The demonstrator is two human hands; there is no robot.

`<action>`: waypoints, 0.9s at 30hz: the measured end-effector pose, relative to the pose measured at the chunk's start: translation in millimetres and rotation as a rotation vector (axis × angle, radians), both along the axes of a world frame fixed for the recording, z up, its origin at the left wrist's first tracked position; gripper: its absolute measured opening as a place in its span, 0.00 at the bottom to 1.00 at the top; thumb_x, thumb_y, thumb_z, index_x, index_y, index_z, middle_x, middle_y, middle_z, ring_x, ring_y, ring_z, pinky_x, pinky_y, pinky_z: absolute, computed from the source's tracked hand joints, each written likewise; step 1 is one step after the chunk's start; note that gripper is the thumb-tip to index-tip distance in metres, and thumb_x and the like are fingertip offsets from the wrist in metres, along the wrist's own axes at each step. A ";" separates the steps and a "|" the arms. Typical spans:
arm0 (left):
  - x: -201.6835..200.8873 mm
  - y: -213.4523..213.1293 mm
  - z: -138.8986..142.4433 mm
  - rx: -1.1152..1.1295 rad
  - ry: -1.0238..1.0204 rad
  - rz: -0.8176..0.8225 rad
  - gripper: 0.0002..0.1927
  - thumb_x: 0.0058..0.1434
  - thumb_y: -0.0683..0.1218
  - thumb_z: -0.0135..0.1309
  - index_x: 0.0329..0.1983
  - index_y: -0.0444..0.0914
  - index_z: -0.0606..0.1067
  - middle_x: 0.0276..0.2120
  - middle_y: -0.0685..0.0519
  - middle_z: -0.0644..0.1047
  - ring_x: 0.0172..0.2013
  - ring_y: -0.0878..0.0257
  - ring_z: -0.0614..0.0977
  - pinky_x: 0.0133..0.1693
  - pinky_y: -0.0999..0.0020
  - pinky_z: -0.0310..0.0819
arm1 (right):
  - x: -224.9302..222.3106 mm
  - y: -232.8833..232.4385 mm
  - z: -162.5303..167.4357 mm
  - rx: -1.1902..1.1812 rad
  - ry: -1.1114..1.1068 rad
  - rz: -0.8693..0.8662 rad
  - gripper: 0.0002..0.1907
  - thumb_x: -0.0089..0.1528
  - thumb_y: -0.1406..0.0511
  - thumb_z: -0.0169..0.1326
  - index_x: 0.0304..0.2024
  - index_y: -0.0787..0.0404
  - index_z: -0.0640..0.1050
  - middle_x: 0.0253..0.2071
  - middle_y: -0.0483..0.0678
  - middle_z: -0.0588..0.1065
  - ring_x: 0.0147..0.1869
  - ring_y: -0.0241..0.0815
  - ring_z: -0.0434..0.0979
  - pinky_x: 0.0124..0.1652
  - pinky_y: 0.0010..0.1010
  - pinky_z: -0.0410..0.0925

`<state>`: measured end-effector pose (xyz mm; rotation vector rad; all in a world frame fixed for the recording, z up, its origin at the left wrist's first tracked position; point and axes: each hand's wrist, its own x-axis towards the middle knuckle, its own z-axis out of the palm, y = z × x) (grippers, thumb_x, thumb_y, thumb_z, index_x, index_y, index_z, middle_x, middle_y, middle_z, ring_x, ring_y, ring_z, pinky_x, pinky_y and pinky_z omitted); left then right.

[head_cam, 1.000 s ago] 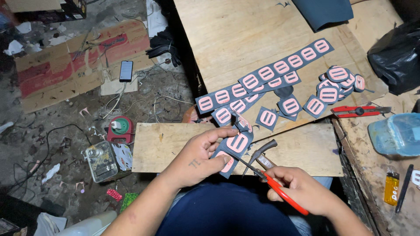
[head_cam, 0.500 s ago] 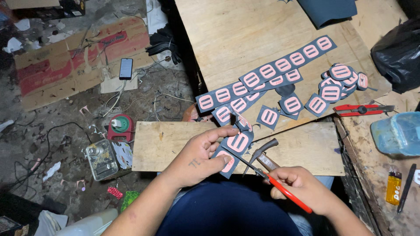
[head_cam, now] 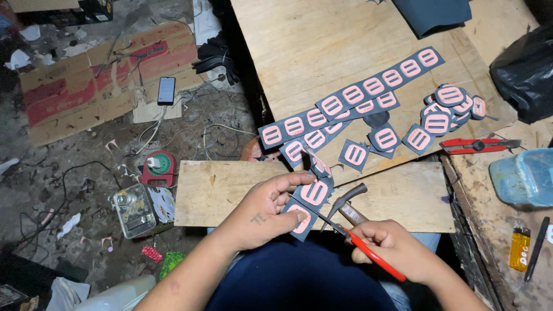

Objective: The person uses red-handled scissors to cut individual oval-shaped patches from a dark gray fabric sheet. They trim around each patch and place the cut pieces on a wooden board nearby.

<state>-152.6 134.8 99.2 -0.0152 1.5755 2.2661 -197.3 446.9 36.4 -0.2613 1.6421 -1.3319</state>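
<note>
My left hand (head_cam: 262, 214) pinched dark fabric strip with pink oval patches (head_cam: 311, 198) over lap, thumb on lowest patch. My right hand (head_cam: 397, 250) clenched around red-handled scissors (head_cam: 360, 245), blades at strip edge. Strip judged light, floppy, thin; held close to cut line. Small plywood board (head_cam: 391, 198) beyond; cut patches (head_cam: 449, 109) on far wooden table (head_cam: 322, 52).

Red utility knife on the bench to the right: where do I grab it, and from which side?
Grip the red utility knife around its red body near the middle, coming straight down from above. It lies flat and crosswise on the wooden bench, apart from the patches, and its thin grey tip points right, so stay left of that end.
</note>
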 end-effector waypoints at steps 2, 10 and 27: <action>-1.1 -0.6 0.1 -0.012 0.025 0.006 0.33 0.58 0.32 0.54 0.68 0.31 0.65 0.56 0.51 0.74 0.53 0.68 0.77 0.54 0.72 0.73 | 1.0 2.7 0.3 -0.005 0.000 -0.008 0.14 0.62 0.61 0.59 0.37 0.70 0.80 0.24 0.39 0.66 0.28 0.30 0.66 0.31 0.23 0.63; -0.9 4.2 -0.5 0.020 0.051 0.216 0.35 0.58 0.32 0.53 0.71 0.31 0.62 0.50 0.49 0.77 0.47 0.66 0.80 0.50 0.69 0.78 | 6.3 -22.9 25.1 -0.042 0.111 -0.228 0.19 0.50 0.72 0.68 0.42 0.65 0.77 0.34 0.44 0.80 0.37 0.32 0.80 0.40 0.26 0.73; 5.6 15.9 -17.6 0.014 0.132 0.585 0.17 0.62 0.32 0.54 0.54 0.28 0.70 0.48 0.45 0.78 0.49 0.63 0.80 0.52 0.69 0.75 | -75.4 -48.6 40.0 0.467 0.971 -0.532 0.19 0.58 0.66 0.69 0.47 0.65 0.75 0.33 0.48 0.75 0.34 0.34 0.74 0.34 0.28 0.65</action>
